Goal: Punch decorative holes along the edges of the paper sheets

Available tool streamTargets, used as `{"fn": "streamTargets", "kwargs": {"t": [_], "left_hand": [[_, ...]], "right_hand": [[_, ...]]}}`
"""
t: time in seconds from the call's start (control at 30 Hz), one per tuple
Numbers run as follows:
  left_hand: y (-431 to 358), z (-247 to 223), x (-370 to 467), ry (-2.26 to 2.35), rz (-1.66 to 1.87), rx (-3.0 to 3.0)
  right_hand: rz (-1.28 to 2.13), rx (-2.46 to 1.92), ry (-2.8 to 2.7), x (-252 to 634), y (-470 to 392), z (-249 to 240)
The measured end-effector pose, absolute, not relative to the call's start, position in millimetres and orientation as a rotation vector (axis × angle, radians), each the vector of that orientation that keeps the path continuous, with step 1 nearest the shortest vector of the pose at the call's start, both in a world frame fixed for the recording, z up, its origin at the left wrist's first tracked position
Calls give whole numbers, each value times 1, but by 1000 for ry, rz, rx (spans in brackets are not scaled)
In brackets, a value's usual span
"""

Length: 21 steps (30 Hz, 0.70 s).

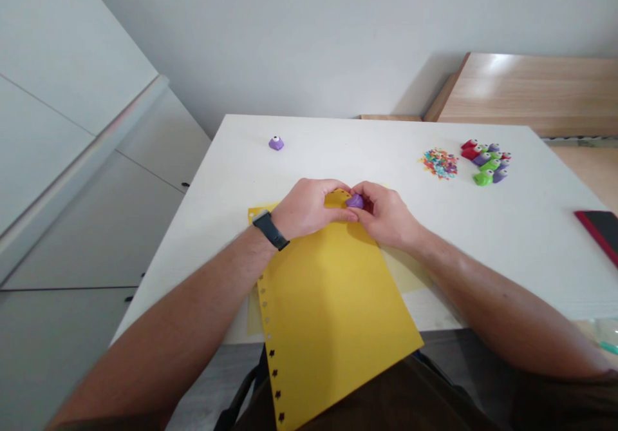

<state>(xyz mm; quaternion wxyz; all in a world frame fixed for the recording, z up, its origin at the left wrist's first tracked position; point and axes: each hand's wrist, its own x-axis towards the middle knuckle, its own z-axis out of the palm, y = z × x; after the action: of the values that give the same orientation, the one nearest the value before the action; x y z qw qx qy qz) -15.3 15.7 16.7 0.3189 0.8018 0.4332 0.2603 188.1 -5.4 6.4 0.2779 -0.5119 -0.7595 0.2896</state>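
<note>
A yellow sheet [338, 308] slants toward me over the table's front edge, with star-shaped holes along its left side and more holes at its far edge. My left hand [316, 207] pinches the sheet's far edge between thumb and fingers. Close beside it, my right hand [386, 215] grips a small purple punch [356, 201] at the sheet's far right corner. The two thumbs meet there. A dark watch is on my left wrist. Part of the punch is hidden by my right fingers.
A purple punch with an eye [276, 143] stands at the back left of the white table [203, 225]. Colourful paper bits [440, 163] and several red, green and purple punches [487, 160] lie back right. A dark red-edged object [601, 228] is far right.
</note>
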Motion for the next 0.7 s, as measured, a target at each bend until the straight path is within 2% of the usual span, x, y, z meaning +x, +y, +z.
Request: {"fn": "streamTargets", "kwargs": {"t": [0.7], "left_hand": [[19,15,-17,1092,666,2157]], "right_hand": [[717,-1384,-2086,186,-6,9]]}}
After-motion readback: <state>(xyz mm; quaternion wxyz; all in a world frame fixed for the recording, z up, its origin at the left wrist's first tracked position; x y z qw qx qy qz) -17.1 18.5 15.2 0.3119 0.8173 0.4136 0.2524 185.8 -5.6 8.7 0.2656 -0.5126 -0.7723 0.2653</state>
